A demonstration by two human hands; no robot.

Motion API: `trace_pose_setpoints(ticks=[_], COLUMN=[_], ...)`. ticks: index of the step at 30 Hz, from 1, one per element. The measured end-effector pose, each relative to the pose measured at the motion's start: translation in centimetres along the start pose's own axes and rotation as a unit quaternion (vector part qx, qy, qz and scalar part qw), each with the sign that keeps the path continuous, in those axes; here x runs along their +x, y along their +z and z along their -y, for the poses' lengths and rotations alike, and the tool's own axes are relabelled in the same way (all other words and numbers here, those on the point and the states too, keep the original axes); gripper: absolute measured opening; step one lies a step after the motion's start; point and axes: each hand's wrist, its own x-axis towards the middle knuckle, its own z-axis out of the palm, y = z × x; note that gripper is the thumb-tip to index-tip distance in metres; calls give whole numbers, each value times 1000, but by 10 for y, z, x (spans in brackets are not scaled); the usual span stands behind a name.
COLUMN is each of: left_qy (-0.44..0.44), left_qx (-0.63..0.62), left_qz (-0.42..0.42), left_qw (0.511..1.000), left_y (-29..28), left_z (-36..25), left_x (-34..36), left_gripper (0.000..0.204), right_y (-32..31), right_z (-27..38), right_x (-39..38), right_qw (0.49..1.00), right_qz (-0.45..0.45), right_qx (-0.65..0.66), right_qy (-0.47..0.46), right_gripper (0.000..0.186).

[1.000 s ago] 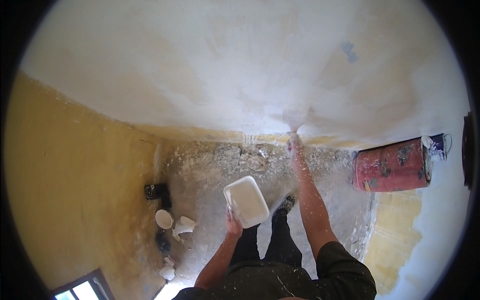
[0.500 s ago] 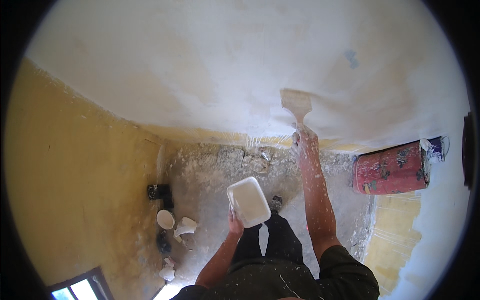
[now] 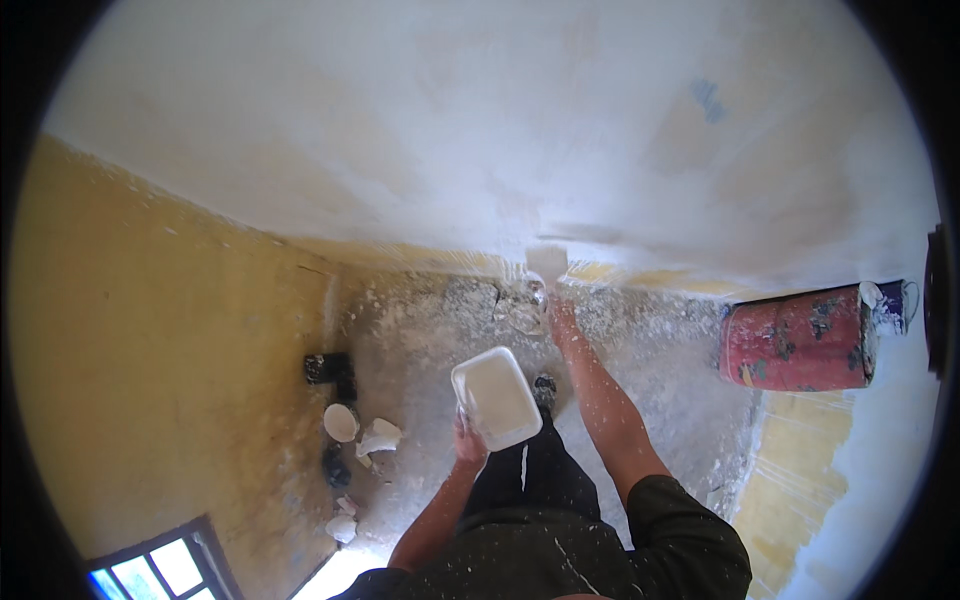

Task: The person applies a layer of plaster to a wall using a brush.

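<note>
Shows white coating over most of the front wall (image 3: 450, 130), uneven, with tan areas (image 3: 690, 135) showing through and a small bluish patch (image 3: 708, 100) at upper right. Leaves partly uncovered a yellow strip (image 3: 420, 256) along the foot of that wall, streaked with white near the middle. Grips a wide brush (image 3: 547, 263) in the right hand (image 3: 558, 312), closed around the handle (exact hold blurred), with bristles at the lower edge of the white area; contact with the wall not certain. Grips a shallow white tray (image 3: 479, 364) in the left hand (image 3: 468, 442), by the lower left side, well apart from the brush. Contains pale material, apparently; amount impossible to tell. By judgement, well advanced on the front wall, with base strip and thin areas remaining. Shows white beside a bare yellow patch (image 3: 790, 470) on the right, below a red drum (image 3: 800, 345), hence only partly coated there. Shows yellow over nearly all of the left wall (image 3: 180, 340), hence largely uncoated.
</note>
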Motion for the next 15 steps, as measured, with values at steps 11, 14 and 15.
trace_pose_setpoints(ticks=[11, 14, 15], left_qy=[-47, -38, -26], left_qx=[-108, -105, -60], left_qz=[-57, -29, -19], left_qw=[991, 993, 998], left_y=[21, 26, 25], left_z=[-8, -30, -36], left_x=[11, 24, 27], left_gripper=[45, 43, 43], right_y=[41, 46, 46], right_z=[265, 312, 321], right_x=[-99, -144, -150], right_qw=[963, 965, 962], right_qz=[154, 168, 161], right_qx=[220, 178, 172], right_qy=[36, -95, -139], right_gripper=[30, 38, 40])
